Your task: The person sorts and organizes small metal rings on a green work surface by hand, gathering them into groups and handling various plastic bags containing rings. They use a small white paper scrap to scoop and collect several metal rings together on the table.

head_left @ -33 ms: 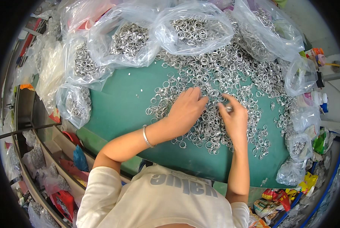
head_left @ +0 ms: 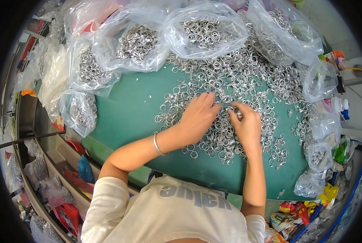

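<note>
The left grip (head_left: 198,115) curls over rings (head_left: 223,137) spread around both grips; the right grip (head_left: 249,126), near it, has thumb and forefinger parted. Whether either grasps one, I cannot tell.

Rings (head_left: 227,139) read silver on my feed; tabletop (head_left: 126,107) plain green. I note shirt (head_left: 160,222) cream, lettering (head_left: 165,191) grey; bracelet (head_left: 156,144) silver; crumpled packet (head_left: 330,194) yellow.
</note>
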Demonstrator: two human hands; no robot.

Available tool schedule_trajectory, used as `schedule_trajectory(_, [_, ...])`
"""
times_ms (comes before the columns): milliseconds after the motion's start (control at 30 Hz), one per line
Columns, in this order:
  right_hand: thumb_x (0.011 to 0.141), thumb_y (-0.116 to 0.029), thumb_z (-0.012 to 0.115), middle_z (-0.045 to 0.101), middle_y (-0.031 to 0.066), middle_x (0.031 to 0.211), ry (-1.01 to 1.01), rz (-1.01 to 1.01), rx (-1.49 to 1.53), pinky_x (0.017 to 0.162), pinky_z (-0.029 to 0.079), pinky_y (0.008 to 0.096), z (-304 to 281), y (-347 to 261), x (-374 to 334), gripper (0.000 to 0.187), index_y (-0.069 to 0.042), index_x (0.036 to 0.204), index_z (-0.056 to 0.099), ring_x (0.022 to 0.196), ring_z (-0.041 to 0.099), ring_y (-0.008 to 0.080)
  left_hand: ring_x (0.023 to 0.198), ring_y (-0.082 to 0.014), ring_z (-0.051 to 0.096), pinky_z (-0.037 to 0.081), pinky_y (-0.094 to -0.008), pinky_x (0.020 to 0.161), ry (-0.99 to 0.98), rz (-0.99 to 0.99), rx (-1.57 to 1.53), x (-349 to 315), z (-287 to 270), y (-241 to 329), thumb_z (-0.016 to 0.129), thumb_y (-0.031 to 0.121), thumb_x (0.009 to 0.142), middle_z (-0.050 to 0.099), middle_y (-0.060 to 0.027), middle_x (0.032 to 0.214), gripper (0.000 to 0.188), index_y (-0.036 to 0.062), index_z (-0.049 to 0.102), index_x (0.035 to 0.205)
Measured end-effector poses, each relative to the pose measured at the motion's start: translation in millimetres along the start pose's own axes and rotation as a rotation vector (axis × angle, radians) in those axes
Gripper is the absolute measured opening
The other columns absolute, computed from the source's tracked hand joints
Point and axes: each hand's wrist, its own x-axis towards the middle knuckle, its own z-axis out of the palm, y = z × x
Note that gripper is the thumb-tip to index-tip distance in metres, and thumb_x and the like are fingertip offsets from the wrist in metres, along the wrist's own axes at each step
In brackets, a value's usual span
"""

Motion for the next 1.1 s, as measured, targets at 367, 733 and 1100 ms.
schedule_trajectory(367, [0.080,0.000,0.043,0.057,0.0136,0.090,-0.254,0.505,1.554,0.039,0.036,0.0231,-34.0,19.4,-40.7,0.031,0.000,0.108,0.057,0.057,0.049,0.0155,0.061,-0.0150,0.047,0.040,-0.0256,0.056,-0.055,-0.368,-0.838,-16.4,-27.4,-7.4,0.046,-0.006,0.081,0.055,-0.0071,0.079,0.029,-0.0017,0.062,0.106])
schedule_trajectory(733, [0.092,-0.008,0.044,0.050,0.0022,0.067,-0.306,0.566,1.339,0.043,0.033,0.0198,-33.4,-0.6,-31.8,0.020,0.001,0.098,0.061,0.057,0.046,0.0074,0.064,-0.0092,0.048,0.036,-0.0203,0.051,-0.183,-0.690,-1.620,-29.3,-34.7,-17.8,0.042,0.003,0.092,0.063,-0.0128,0.099,0.030,-0.0016,0.054,0.119])
schedule_trajectory(1100, [0.076,-0.008,0.069,0.056,0.0095,0.066,0.007,-0.157,0.007,0.052,0.043,0.0356,10.0,-21.0,9.8,0.021,-0.008,0.096,0.067,0.057,0.056,0.0237,0.067,-0.0104,0.055,0.043,-0.0232,0.056,-0.240,-0.633,-1.204,-29.9,-45.6,-14.6,0.042,0.000,0.090,0.062,-0.0101,0.099,0.030,-0.0007,0.055,0.118])
